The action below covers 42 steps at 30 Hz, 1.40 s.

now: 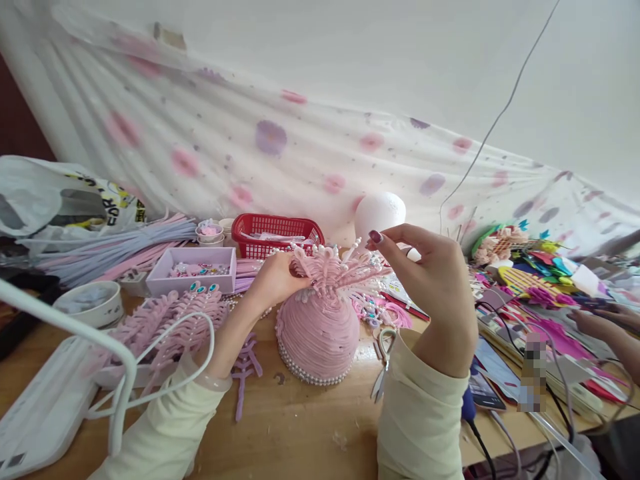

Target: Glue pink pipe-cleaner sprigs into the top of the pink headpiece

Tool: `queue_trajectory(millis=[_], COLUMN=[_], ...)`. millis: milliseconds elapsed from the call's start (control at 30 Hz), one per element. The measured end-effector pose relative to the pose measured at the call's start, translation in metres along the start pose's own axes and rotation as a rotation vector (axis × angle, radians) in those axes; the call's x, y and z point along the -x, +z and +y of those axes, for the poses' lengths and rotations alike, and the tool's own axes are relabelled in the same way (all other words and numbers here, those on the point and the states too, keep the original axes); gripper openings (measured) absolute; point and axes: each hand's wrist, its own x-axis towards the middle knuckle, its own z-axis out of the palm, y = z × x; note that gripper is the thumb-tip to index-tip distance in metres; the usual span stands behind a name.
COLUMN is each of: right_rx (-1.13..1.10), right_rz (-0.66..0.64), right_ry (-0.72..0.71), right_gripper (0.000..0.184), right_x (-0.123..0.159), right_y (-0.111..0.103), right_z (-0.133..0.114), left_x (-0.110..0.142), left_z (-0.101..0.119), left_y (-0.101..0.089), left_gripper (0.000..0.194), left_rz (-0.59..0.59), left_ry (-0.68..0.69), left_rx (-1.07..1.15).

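Note:
A pink dome (319,340) wrapped in fuzzy strands stands on the wooden table, with a string of pearls around its base. Looped pink pipe-cleaner pieces (327,270) and white pearl sprigs fan out from its top. My left hand (277,279) is closed on the left side of those loops; its fingertips are partly hidden behind them. Above the right side of the loops, my right hand (433,273) pinches thumb and forefinger together beside a pearl sprig. Whatever lies in that pinch is too small to make out. Scissors (384,360) lie right of the dome.
Behind the dome are a red basket (245,248) and a white foam ball (380,215). A lilac box (193,287) of gems and pink leaf-shaped pieces (185,320) sit left. A white lamp arm (70,317) crosses the left foreground. Another person's hands (605,327) are at far right.

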Motion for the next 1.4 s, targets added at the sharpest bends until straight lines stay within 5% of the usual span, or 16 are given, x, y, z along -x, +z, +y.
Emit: queue_trajectory(millis=[200, 1033, 1400], right_rx=[-0.002, -0.055, -0.04], right_rz=[0.024, -0.029, 0.363], right_ry=[0.031, -0.021, 0.142], right_gripper=[0.035, 0.023, 0.032], right_x=[0.003, 0.003, 0.038], right_y=[-0.007, -0.008, -0.033], right_z=[0.005, 0.01, 0.0], left_x=[-0.001, 0.004, 0.003], left_z=[0.005, 0.008, 0.007], left_y=[-0.012, -0.003, -0.008], left_gripper=[0.023, 0.012, 0.014], left_rz=[-0.094, 0.035, 0.008], left_ry=[-0.027, -0.019, -0.01], left_rx=[0.109, -0.163, -0.051])
